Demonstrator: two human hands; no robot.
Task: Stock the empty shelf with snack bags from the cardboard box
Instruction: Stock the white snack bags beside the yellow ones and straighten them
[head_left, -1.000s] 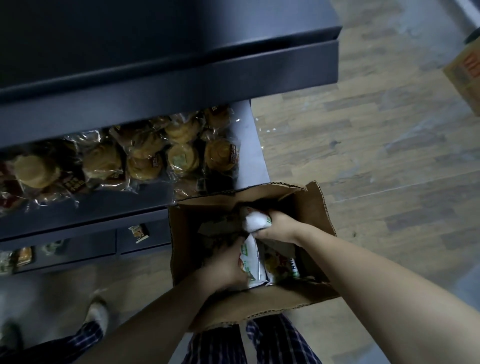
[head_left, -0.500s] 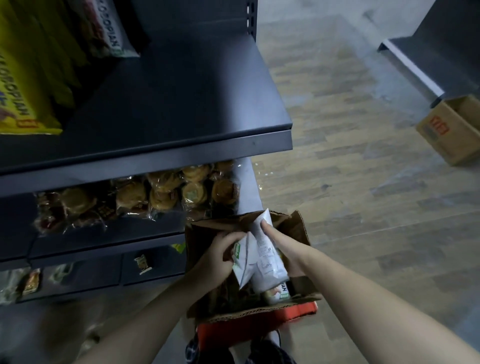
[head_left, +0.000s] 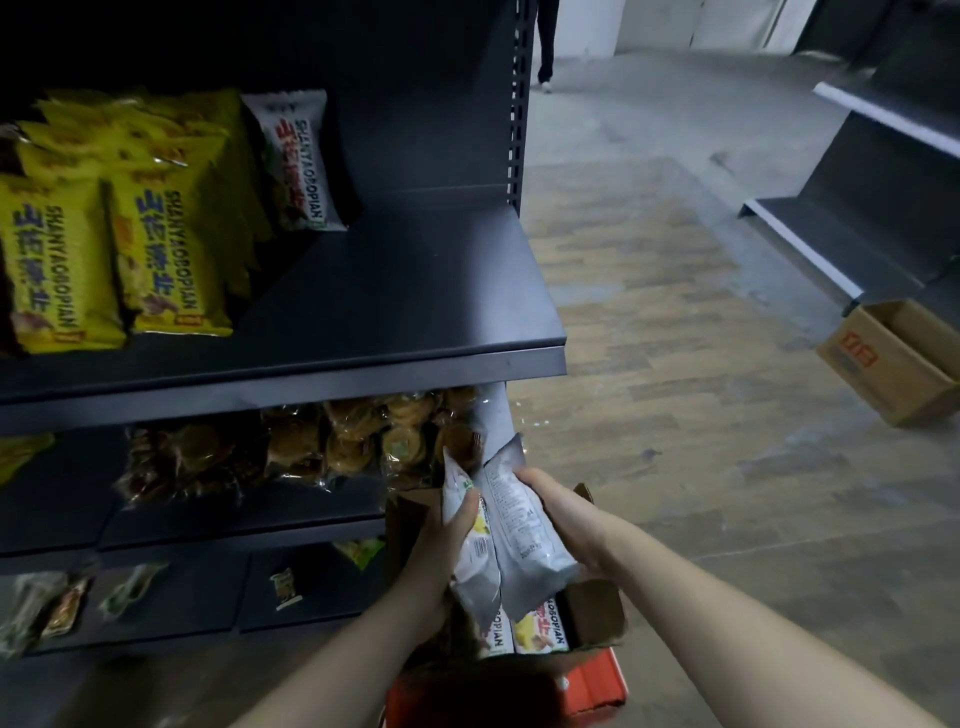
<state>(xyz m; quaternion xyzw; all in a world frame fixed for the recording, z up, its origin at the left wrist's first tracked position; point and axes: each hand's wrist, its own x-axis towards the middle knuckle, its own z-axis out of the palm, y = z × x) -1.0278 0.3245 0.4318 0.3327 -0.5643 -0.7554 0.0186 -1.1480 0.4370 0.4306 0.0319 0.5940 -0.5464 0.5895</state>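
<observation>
Holding two bags (head_left: 514, 530) just above the box (head_left: 595, 610) at the near right, the left hand (head_left: 441, 540) and right hand (head_left: 563, 512) grasp them with curled fingers (head_left: 527, 475). The step seems to be the carry to the shelf (head_left: 415, 296); next they need lifting to its bare flat metal. Bags are smooth, puffy white foil

Single head-worn view, tilted forward and down. Shelf (head_left: 415, 291) near left, cardboard box (head_left: 592, 608) close below, wooden floor (head_left: 675, 374) running far right.
</observation>
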